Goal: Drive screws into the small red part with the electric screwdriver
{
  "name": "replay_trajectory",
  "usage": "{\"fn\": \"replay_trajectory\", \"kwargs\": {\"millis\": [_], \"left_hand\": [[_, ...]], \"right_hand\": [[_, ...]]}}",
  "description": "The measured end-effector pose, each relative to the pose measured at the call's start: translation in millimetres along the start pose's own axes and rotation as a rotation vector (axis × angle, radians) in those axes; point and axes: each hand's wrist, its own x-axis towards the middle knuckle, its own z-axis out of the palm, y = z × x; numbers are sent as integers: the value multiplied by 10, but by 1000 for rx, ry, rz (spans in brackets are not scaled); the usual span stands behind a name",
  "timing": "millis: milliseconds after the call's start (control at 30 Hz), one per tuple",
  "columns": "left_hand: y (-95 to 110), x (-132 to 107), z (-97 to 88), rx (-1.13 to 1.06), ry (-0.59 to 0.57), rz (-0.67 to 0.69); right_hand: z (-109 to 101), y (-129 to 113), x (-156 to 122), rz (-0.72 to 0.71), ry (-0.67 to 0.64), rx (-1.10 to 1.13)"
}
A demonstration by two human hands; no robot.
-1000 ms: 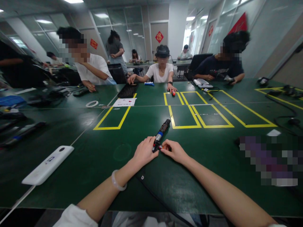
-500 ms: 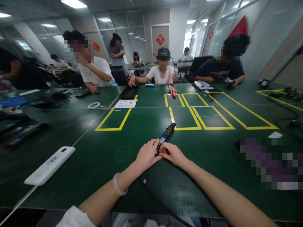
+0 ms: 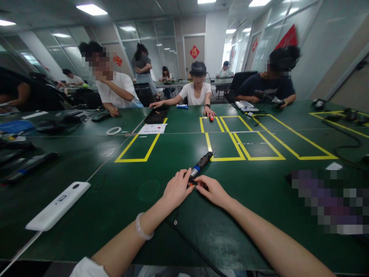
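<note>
Landmark: the black screwdriver-like tool (image 3: 201, 163) with the blue band, at the green worktop (image 3: 115, 215) in front of me, tip pointing away. My left hand (image 3: 178, 187) lies over the tool's rear, fingers clamped on it. My right hand (image 3: 213, 189) is at the tool's rear end, fingers bent; whether they grip anything, I cannot tell. Orange part (image 3: 190, 184): at the tool's rear, between my hands. Black cable (image 3: 191, 244): nearer me than the tool. White case (image 3: 59, 206): well left of the tool.
</note>
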Motion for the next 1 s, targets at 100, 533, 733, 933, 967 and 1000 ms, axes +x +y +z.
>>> {"fn": "replay_trajectory", "kwargs": {"millis": [100, 533, 733, 933, 967, 1000], "left_hand": [[-163, 22, 14, 25, 29, -29], [-1775, 0, -56, 109, -37, -495], [-2380, -211, -154, 137, -46, -684], [-2608, -394, -222, 186, 18, -766], [-2593, -410, -236, 200, 45, -771], [-2566, -420, -252, 202, 75, -786]], "right_hand": [[-12, 17, -10, 6, -12, -22], [-33, 8, 2, 13, -53, -74], [-45, -11, 5, -7, -64, -95], [-49, -11, 11, -6, -71, -89], [-49, -10, 11, -8, -71, -87], [-50, -8, 11, -10, -72, -85]]}}
